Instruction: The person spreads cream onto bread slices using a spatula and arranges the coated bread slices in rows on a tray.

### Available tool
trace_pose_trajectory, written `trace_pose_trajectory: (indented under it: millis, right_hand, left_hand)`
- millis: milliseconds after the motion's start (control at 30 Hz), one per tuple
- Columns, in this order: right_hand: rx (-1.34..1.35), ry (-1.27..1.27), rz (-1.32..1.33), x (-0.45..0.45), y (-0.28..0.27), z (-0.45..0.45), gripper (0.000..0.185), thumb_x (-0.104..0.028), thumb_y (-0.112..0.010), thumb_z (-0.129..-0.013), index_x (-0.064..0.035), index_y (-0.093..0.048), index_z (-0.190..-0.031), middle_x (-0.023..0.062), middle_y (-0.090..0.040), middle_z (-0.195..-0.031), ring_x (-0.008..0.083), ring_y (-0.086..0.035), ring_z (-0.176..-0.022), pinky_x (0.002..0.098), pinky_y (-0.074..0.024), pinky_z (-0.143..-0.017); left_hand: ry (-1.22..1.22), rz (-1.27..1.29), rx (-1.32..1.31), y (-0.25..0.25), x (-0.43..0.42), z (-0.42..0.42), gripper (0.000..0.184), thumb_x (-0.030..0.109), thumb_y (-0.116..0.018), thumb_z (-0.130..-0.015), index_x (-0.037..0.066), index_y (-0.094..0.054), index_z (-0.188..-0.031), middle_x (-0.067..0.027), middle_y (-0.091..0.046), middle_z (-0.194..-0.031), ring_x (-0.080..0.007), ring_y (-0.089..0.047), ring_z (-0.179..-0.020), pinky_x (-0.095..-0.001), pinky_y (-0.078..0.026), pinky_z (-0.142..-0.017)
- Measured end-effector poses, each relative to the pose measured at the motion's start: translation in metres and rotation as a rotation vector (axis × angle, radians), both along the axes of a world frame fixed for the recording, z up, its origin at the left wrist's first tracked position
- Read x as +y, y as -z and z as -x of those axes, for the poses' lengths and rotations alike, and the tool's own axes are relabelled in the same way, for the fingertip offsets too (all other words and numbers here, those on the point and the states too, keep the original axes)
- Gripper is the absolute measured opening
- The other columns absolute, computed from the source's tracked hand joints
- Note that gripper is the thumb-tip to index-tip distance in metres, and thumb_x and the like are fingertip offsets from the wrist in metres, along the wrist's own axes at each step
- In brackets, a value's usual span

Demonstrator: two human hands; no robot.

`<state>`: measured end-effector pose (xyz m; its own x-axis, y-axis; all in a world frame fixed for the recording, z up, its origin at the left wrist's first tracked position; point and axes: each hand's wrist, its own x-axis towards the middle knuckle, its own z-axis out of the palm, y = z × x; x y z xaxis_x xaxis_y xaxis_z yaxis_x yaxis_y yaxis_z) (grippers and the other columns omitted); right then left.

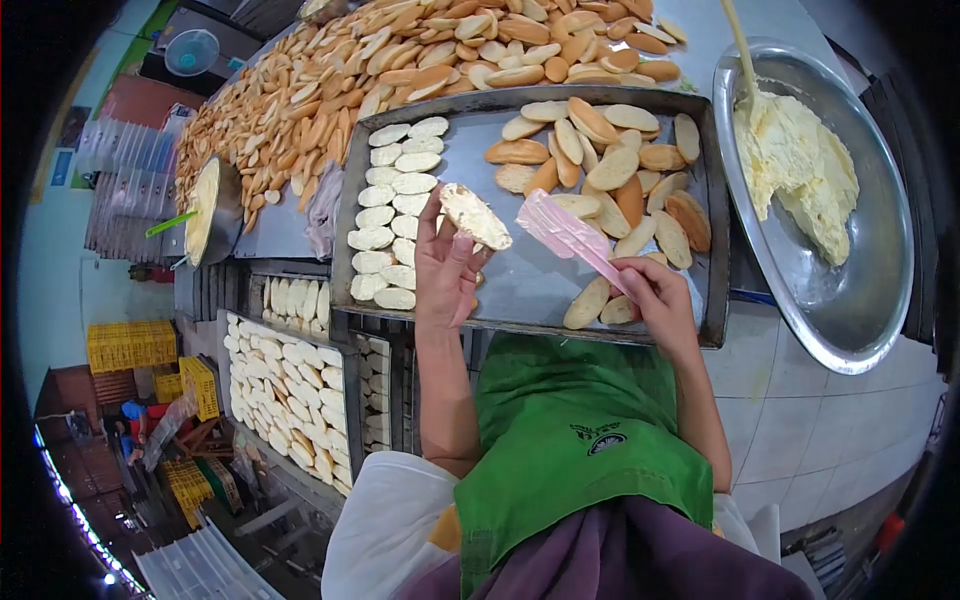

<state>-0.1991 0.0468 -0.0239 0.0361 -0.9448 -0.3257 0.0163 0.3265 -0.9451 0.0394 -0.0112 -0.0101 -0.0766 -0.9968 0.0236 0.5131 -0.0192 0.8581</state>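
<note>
My left hand (447, 265) grips a bread slice (475, 217) coated with pale cream, held above the metal tray (530, 322). In my right hand (650, 300) is a pink spatula (570, 232), its cream-smeared blade just right of the slice, with a narrow gap between them. Coated slices (376, 217) lie in neat columns along the tray's left side. Plain bread slices (613, 168) are heaped loosely on its right side, some cut face up and some crust up. My left fingers partly cover the coated rows.
A steel bowl (870, 310) of pale cream (800, 160) stands at right with a stick in it. Bread slices (400, 50) pile behind the tray. A pot (225, 215) with a green handle sits left. Below are racked trays of coated slices (290, 390). Yellow crates (130, 347) and a person stand farther off.
</note>
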Motion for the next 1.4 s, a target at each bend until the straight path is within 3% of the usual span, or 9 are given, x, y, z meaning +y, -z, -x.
trace_pose_trajectory:
  millis: [67,133,267,433,567,767,1000,1267,1400]
  right_hand:
    - [-0.091,0.081,0.036,0.005,-0.003,0.000,0.018,-0.003,-0.053,-0.080,-0.0018,-0.062,-0.094,0.0057,-0.059,-0.071,0.0170,-0.051,-0.056,0.0242,-0.0425,-0.054]
    - [0.226,0.147,0.601,0.007,-0.008,-0.003,0.018,-0.001,-0.054,-0.078,-0.0036,-0.063,-0.094,0.0058,-0.058,-0.078,0.0159,-0.052,-0.063,0.0252,-0.0419,-0.056]
    - [0.818,0.023,0.730,0.019,-0.040,0.025,0.023,0.004,-0.055,-0.068,-0.0057,-0.063,-0.088,0.0077,-0.058,-0.082,0.0242,-0.056,-0.074,0.0294,-0.0452,-0.064]
    - [0.903,0.378,0.520,0.038,-0.101,0.122,0.028,0.010,-0.049,-0.066,-0.0051,-0.062,-0.087,0.0110,-0.060,-0.076,0.0272,-0.059,-0.065,0.0329,-0.0472,-0.060]
    - [1.518,0.118,0.009,0.011,-0.102,0.215,0.013,-0.009,-0.052,-0.069,-0.0009,-0.063,-0.070,0.0151,-0.060,-0.062,0.0237,-0.061,-0.060,0.0367,-0.0470,-0.059]
    - [1.017,-0.236,-0.337,-0.046,-0.024,0.264,0.017,-0.016,-0.055,-0.065,-0.0024,-0.063,-0.060,0.0073,-0.051,-0.046,0.0159,-0.045,-0.035,0.0309,-0.0348,-0.035]
    - [0.687,0.007,-0.531,-0.056,-0.040,0.268,0.013,-0.014,-0.055,-0.071,-0.0048,-0.063,-0.067,-0.0006,-0.040,-0.045,0.0082,-0.029,-0.034,0.0262,-0.0204,-0.032]
    - [0.769,0.116,-0.274,-0.001,-0.080,0.266,0.030,-0.030,-0.054,-0.081,-0.0044,-0.061,-0.068,-0.0039,-0.040,-0.047,0.0049,-0.033,-0.038,0.0225,-0.0236,-0.035]
    - [0.691,0.232,-0.017,0.029,-0.097,0.234,0.025,-0.027,-0.056,-0.083,-0.0034,-0.059,-0.075,-0.0038,-0.043,-0.052,0.0027,-0.037,-0.043,0.0188,-0.0271,-0.037]
  left_hand:
    - [0.000,-0.014,-0.011,-0.001,-0.001,0.008,0.054,0.009,-0.055,-0.084,0.015,-0.028,-0.130,-0.0141,-0.044,-0.123,-0.0232,-0.053,-0.104,-0.0325,-0.052,-0.079]
    - [-0.038,0.002,-0.095,0.001,0.000,0.020,0.055,0.005,-0.054,-0.083,0.016,-0.028,-0.131,-0.0128,-0.046,-0.120,-0.0204,-0.053,-0.102,-0.0301,-0.052,-0.076]
    - [-0.193,-0.097,-0.009,-0.002,-0.003,0.027,0.059,-0.001,-0.053,-0.079,0.017,-0.029,-0.131,-0.0078,-0.048,-0.117,-0.0210,-0.054,-0.099,-0.0352,-0.052,-0.075]
    - [-0.082,0.022,0.016,0.005,-0.004,0.002,0.052,0.006,-0.048,-0.087,0.016,-0.025,-0.133,-0.0139,-0.039,-0.128,-0.0238,-0.049,-0.109,-0.0368,-0.047,-0.086]
    - [-0.026,-0.001,0.052,0.009,-0.002,0.012,0.050,0.009,-0.049,-0.087,0.014,-0.027,-0.131,-0.0158,-0.041,-0.126,-0.0227,-0.052,-0.104,-0.0315,-0.052,-0.078]
    - [0.049,-0.037,0.074,0.005,0.002,0.031,0.052,0.014,-0.053,-0.084,0.014,-0.028,-0.130,-0.0163,-0.043,-0.123,-0.0240,-0.054,-0.102,-0.0305,-0.054,-0.076]
    - [0.097,-0.107,0.055,0.004,0.003,0.041,0.056,0.021,-0.055,-0.082,0.013,-0.027,-0.130,-0.0171,-0.044,-0.121,-0.0264,-0.054,-0.101,-0.0316,-0.054,-0.075]
    - [0.246,-0.183,0.106,0.004,0.004,0.065,0.065,0.029,-0.061,-0.076,0.011,-0.027,-0.129,-0.0171,-0.047,-0.118,-0.0284,-0.055,-0.099,-0.0306,-0.055,-0.073]
    - [0.347,-0.208,0.195,0.009,0.006,0.083,0.062,0.019,-0.062,-0.079,0.011,-0.026,-0.129,-0.0129,-0.046,-0.120,-0.0295,-0.053,-0.103,-0.0345,-0.052,-0.078]
